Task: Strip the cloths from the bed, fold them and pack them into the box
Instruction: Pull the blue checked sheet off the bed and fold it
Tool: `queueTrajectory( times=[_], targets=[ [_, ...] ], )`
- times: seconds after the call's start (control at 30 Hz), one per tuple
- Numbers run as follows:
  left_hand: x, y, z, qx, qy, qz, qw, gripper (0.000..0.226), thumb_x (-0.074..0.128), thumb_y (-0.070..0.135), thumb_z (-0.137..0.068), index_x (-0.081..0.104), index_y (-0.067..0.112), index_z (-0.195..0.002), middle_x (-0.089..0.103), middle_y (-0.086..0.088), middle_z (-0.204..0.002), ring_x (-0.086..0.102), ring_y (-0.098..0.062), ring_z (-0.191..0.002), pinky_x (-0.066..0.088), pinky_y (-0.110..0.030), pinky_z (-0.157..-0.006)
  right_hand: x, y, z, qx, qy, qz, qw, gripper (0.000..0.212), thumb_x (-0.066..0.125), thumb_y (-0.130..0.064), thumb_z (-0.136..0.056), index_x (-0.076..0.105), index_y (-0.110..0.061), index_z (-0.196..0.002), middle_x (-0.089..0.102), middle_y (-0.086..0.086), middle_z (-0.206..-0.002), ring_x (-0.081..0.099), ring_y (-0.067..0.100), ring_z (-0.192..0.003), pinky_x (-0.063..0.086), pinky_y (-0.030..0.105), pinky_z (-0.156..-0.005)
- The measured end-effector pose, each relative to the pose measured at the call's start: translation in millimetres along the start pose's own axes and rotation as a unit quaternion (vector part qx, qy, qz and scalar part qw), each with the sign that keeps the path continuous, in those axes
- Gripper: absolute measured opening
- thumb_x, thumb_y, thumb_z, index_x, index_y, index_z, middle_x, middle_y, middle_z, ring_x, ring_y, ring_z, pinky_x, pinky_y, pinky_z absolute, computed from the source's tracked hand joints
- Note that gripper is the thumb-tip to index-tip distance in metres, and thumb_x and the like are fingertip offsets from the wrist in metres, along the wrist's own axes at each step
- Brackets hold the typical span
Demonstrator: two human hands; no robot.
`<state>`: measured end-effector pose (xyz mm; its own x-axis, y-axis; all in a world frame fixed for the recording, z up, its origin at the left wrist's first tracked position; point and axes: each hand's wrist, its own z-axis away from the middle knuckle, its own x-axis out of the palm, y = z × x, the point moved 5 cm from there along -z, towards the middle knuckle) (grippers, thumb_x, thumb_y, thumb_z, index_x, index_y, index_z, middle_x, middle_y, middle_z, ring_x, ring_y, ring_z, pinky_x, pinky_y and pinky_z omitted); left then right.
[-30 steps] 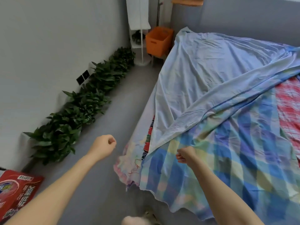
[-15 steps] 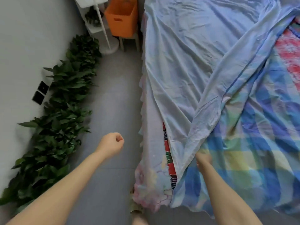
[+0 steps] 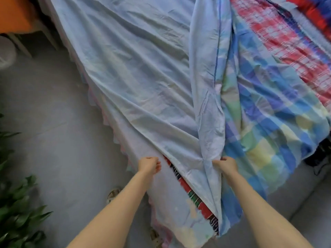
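Both arms reach straight out from the person, bare and roughly parallel, with the hands low at the near corner. The right hand point(image 3: 226, 165) is knuckles-up, its fingers closed round a bunched fold of the blue sheet point(image 3: 134, 77). From that grip the fold rises in a twisted ridge and runs away up the middle. The left hand point(image 3: 149, 164) is curled into a loose fist, touching the spot where the blue sheet's edge meets the pastel sheet point(image 3: 170, 212). Whether it has any cloth pinched inside I cannot tell. A slack wedge of the blue sheet lies between the two hands, and the rest spreads away from them toward the far left.

Six cloths can be told apart:
- One blue sheet lies on top.
- One check cloth point(image 3: 268, 131), in blue, green and yellow, lies just right of the right hand and runs under the ridge.
- One plaid cloth point(image 3: 286, 42), red and white, lies beyond the check cloth.
- One red-blue cloth point(image 3: 313, 11) shows in the far right corner.
- One striped cloth point(image 3: 188, 190) peeks out between the forearms, beneath the blue sheet.
- One pastel sheet with a scalloped hem hangs down the side under the left forearm.

Two sandals point(image 3: 113, 194) stand on the grey floor point(image 3: 53, 122). One orange bin point(image 3: 12, 13) sits at the far left, well apart from the hands. Plants point(image 3: 16, 212) line the left edge.
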<state>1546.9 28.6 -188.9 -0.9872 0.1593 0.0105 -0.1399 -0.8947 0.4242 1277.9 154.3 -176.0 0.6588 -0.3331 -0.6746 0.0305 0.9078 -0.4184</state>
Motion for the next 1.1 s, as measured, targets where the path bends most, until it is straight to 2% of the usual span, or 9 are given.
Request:
queueTrajectory(
  times=[0.1,0.27,0.4,0.53,0.6,0.7,0.87,0.97,1.1],
  targets=[
    [34,-10,-29,-0.027,-0.038,-0.016,0.999,0.023,0.058,0.001,-0.085,0.056,0.005,-0.062,0.056,-0.011,-0.059,0.053,-0.024,-0.063,0.048,-0.03,-0.068,3,1,-3,0.011,0.031,-0.029,0.999,0.02,0.068,-0.008,-0.073,0.05,-0.008,-0.064,0.045,0.006,-0.064,0.041,0.018,-0.062,0.03,0.029,-0.053],
    [60,-20,-32,-0.014,-0.005,-0.014,1.0,0.013,0.065,0.014,-0.086,0.058,0.006,-0.079,0.062,-0.011,-0.077,0.06,-0.024,-0.067,0.056,-0.033,-0.068,8,16,-3,0.021,0.07,-0.07,0.995,0.025,0.064,-0.022,-0.05,0.046,-0.012,-0.064,0.037,0.008,-0.065,0.035,0.017,-0.064,0.027,0.034,-0.057],
    [46,-10,-33,0.055,0.094,-0.106,0.988,0.032,0.053,0.025,-0.094,0.05,0.014,-0.065,0.058,-0.008,-0.072,0.059,-0.029,-0.073,0.05,-0.035,-0.067,5,23,6,0.013,0.089,-0.088,0.992,0.022,0.064,-0.021,-0.051,0.047,-0.014,-0.063,0.038,0.008,-0.063,0.036,0.017,-0.061,0.028,0.034,-0.056],
    [35,-13,-23,0.038,0.109,-0.124,0.985,0.037,0.053,0.027,-0.095,0.043,0.01,-0.063,0.05,-0.009,-0.067,0.048,-0.025,-0.067,0.048,-0.037,-0.066,-1,28,11,0.01,0.102,-0.105,0.989,0.013,0.069,-0.007,-0.063,0.056,-0.008,-0.066,0.051,0.007,-0.064,0.045,0.019,-0.062,0.035,0.033,-0.057],
    [32,-15,-19,0.002,0.091,-0.098,0.991,0.029,0.055,0.025,-0.094,0.05,0.007,-0.072,0.056,-0.013,-0.078,0.054,-0.028,-0.071,0.055,-0.043,-0.076,-5,27,14,0.007,0.097,-0.117,0.988,0.012,0.07,-0.006,-0.064,0.059,-0.003,-0.07,0.058,0.01,-0.068,0.052,0.021,-0.065,0.041,0.035,-0.059],
    [33,-16,-4,-0.068,0.017,0.007,0.998,0.016,0.047,0.017,-0.098,0.051,0.003,-0.105,0.057,-0.014,-0.093,0.058,-0.027,-0.077,0.052,-0.037,-0.063,-8,20,25,-0.019,0.075,-0.108,0.991,0.012,0.071,-0.005,-0.067,0.063,-0.001,-0.076,0.065,0.014,-0.075,0.056,0.021,-0.069,0.047,0.038,-0.063],
    [-14,-34,1,-0.07,0.034,-0.126,0.989,0.026,0.047,0.019,-0.098,0.048,0.004,-0.12,0.058,-0.017,-0.112,0.061,-0.033,-0.091,0.053,-0.033,-0.054,9,9,58,-0.082,-0.031,-0.085,0.992,0.02,0.069,-0.001,-0.072,0.05,0.003,-0.067,0.043,0.006,-0.062,0.037,0.014,-0.057,0.028,0.028,-0.054],
    [-28,-26,-10,-0.088,0.014,-0.18,0.98,0.026,0.057,0.016,-0.094,0.054,-0.002,-0.111,0.064,-0.022,-0.099,0.065,-0.032,-0.079,0.056,-0.035,-0.059,24,5,61,-0.085,-0.082,-0.02,0.993,0.029,0.067,-0.001,-0.07,0.041,-0.012,-0.061,0.037,0.001,-0.058,0.033,0.014,-0.056,0.024,0.029,-0.053],
    [-30,12,-30,-0.112,-0.001,-0.352,0.929,0.03,0.057,0.024,-0.093,0.057,-0.006,-0.09,0.06,-0.018,-0.065,0.06,-0.027,-0.054,0.053,-0.035,-0.059,35,-14,35,-0.069,-0.115,-0.005,0.991,0.015,0.071,-0.006,-0.069,0.056,-0.008,-0.072,0.051,0.004,-0.066,0.045,0.015,-0.063,0.033,0.029,-0.059]
  ],
)
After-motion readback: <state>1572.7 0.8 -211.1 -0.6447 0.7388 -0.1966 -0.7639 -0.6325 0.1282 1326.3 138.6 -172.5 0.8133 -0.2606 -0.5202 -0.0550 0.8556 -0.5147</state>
